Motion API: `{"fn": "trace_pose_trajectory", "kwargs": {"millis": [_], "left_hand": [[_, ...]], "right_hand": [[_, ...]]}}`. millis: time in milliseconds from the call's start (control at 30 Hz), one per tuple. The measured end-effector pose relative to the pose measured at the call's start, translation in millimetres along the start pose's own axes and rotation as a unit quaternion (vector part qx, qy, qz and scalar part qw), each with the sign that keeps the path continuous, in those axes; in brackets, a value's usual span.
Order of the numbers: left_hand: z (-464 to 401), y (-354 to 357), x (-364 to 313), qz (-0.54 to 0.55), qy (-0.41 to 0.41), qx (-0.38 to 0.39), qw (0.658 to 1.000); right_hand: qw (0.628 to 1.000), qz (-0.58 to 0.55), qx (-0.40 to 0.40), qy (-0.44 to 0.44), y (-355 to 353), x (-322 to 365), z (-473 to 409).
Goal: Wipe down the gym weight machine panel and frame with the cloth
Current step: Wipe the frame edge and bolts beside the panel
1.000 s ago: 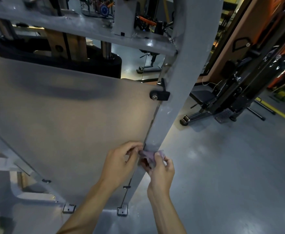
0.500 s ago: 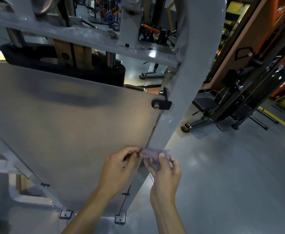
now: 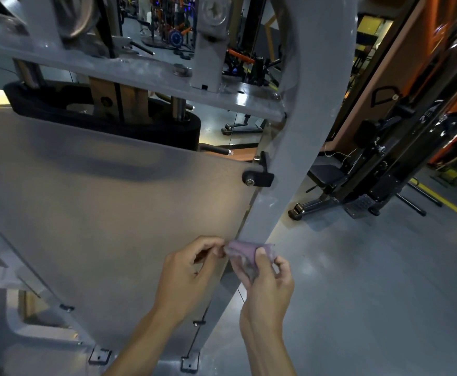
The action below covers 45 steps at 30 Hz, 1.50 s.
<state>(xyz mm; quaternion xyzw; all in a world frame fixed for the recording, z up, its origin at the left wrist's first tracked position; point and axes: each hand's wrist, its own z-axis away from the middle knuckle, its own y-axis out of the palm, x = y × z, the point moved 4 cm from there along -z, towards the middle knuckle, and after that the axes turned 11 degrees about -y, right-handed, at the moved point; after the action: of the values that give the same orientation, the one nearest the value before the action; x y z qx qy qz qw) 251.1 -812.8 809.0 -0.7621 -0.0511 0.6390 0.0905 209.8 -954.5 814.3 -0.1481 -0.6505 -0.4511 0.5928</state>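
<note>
**Both hands holding the cloth at the panel's edge**

The left hand is pinching one end of the cloth between thumb and fingertips, its other fingers curling loosely. The right hand is gripping the other end, with the thumb pressing on top of the fabric and the fingers folding in beneath. The small purple cloth is hanging bunched between the two hands, just in front of the line where the panel is meeting the post of the frame; whether it is touching the metal cannot be told.

The grey panel is sloping across the left of the view, with a black clamp sitting at its upper right corner against the post. A crossbar is running above the panel, and a black pad is lying between them. A black bench is standing on the grey floor to the right, well apart from the hands, beside a yellow line.
</note>
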Motion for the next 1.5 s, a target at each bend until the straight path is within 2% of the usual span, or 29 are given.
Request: {"fn": "trace_pose_trajectory", "kwargs": {"millis": [100, 200, 367, 433, 567, 667, 900, 967, 1167, 1367, 1500], "left_hand": [[-1.7, -2.8, -0.9, 0.007, -0.004, -0.001, 1.000], [-1.5, -4.3, -3.0, 0.008, -0.001, -0.002, 1.000], [-0.6, -5.3, -0.9, 0.000, -0.003, -0.004, 1.000], [-2.1, -8.0, -1.1, 0.002, -0.005, -0.010, 1.000], [-5.2, -13.7, -6.2, 0.010, 0.002, -0.019, 1.000], [-5.5, -15.3, -9.1, 0.003, 0.008, -0.019, 1.000], [-1.0, -18.4, -10.7, -0.001, 0.003, -0.011, 1.000], [-1.4, -19.8, -12.7, 0.005, 0.004, -0.013, 1.000], [-2.5, -22.0, -19.9, 0.014, 0.008, -0.020, 1.000], [-2.5, -21.7, -32.3, 0.012, 0.031, -0.014, 0.999], [-3.9, -21.5, -41.5, 0.013, 0.049, -0.008, 0.999]], "right_hand": [[0.998, -0.040, 0.024, -0.041, 13.9, 24.0, 2.6], [0.998, -0.013, 0.036, -0.058, 13.7, 20.3, 7.1], [0.999, -0.030, 0.013, 0.022, 4.4, 1.7, 12.6], [0.999, -0.038, 0.022, 0.028, 9.8, 10.9, 12.6], [0.993, -0.073, 0.074, -0.052, 32.0, 59.5, 6.2], [0.990, -0.065, 0.092, -0.089, 36.3, 68.3, 4.0], [0.999, 0.006, 0.027, -0.021, 5.1, 11.8, 7.7], [0.999, -0.001, 0.025, -0.030, 9.4, 19.8, 5.9], [0.990, -0.050, 0.083, -0.101, 31.7, 63.7, 1.6], [0.998, -0.004, 0.040, -0.048, 7.6, 31.2, 6.2], [0.994, -0.014, 0.065, -0.086, 23.2, 64.0, 0.3]]}}
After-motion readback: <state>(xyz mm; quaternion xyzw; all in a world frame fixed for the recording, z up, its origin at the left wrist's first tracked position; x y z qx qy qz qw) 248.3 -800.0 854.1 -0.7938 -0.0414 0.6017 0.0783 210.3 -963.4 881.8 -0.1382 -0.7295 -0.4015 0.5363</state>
